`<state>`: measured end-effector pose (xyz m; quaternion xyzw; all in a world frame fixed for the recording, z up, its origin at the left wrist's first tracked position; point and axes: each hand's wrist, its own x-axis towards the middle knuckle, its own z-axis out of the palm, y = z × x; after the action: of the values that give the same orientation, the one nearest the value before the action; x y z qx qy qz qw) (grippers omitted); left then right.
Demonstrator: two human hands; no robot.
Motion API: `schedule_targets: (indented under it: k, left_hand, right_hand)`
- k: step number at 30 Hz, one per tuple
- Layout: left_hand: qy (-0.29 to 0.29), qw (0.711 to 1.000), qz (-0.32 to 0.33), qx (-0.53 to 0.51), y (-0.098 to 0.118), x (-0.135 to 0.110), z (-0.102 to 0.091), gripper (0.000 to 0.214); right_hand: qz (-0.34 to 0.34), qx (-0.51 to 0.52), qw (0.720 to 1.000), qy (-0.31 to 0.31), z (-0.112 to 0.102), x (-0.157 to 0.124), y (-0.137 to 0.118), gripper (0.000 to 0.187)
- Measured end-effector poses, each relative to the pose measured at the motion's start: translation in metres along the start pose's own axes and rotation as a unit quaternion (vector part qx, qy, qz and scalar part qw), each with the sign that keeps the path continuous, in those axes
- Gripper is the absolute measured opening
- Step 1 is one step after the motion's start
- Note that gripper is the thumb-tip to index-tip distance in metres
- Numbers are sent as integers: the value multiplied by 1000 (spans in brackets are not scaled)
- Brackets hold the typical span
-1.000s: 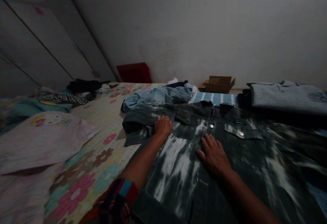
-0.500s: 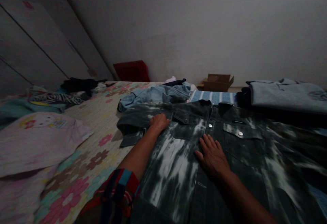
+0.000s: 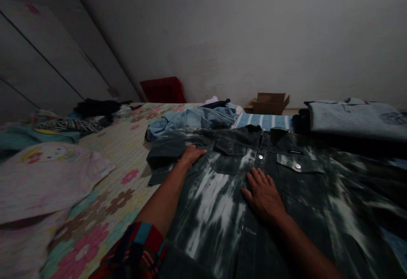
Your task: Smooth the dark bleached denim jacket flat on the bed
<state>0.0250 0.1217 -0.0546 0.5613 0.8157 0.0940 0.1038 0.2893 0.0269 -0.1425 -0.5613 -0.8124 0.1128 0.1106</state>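
The dark tie-dye denim jacket [image 3: 286,194] lies spread front-up on the bed [image 3: 127,143], buttoned down the middle, with its collar at the far side. The left hand [image 3: 190,155] rests on the jacket's left shoulder, near the sleeve [image 3: 162,160], which is partly bunched at the left edge; its grip seems loosely bent on the cloth, but I cannot tell if it pinches anything. The right hand [image 3: 263,194] lies flat with open fingers on the button line, holding nothing. I judge the laying out and smoothing is mostly done, and no fold is made yet. A light blue denim piece [image 3: 197,120] lies just beyond, and a pink shirt [image 3: 47,177] lies far to the left
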Motion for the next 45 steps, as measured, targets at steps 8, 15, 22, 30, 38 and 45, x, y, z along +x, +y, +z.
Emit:
schedule_targets:
  k: [8,15,22,30,38,45]
  left_hand:
    - [91,993,30,71,-17,-7,17,25]
    - [104,982,40,153,-15,-15,27,23]
    - [111,970,63,206,-7,-23,17,23]
    - [129,922,318,177,36,-85,48,29]
    - [-51,932,325,153,21,-103,94,55]
    - [-44,929,320,181,0,-105,78,62]
  right_hand:
    - [-5,-3,1000,0,-2,-1,1,60]
    - [-6,5,1000,-3,-2,-1,2,62]
    - [-7,35,999,-13,-7,0,2,75]
    - [-4,47,998,-29,-9,1,2,84]
    - [-17,32,999,-18,-5,-3,3,84]
    - [-18,24,999,-24,-4,-4,4,85]
